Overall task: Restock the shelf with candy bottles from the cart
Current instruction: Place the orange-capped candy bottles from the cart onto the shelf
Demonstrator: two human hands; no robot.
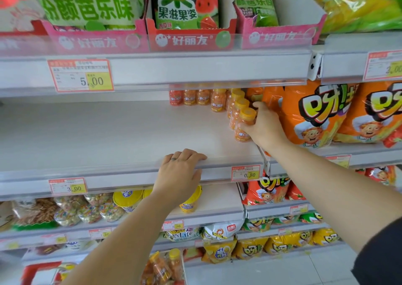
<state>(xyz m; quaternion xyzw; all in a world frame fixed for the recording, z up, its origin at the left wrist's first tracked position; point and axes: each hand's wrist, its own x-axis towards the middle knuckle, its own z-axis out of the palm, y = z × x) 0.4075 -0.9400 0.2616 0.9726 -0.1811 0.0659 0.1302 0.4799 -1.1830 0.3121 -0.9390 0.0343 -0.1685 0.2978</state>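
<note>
So the candy bottle [242,130] is at the right end of the middle shelf [108,132], orange with a yellow cap, at the front of a short line of matching bottles [237,104] running toward the back. Can't tell from here whether its base is actually sitting on the board or just off it.

The right hand [266,128] is on it, reaching in from the right. The thumb and fingers wrap around the bottle's body, so it's a proper grip, not just a touch. The back of that hand is right up against the orange snack bags [315,115] next door.

The left hand [179,173] is well apart from the bottle, down at the front lip of the same shelf. Its fingers bend over the top of the edge and the thumb lies along the front rail, so it's holding the lip. A 0.80 price tag [245,172] sits on the rail just to the right of it.

Another row of orange bottles [189,97] stands along the back.
</note>
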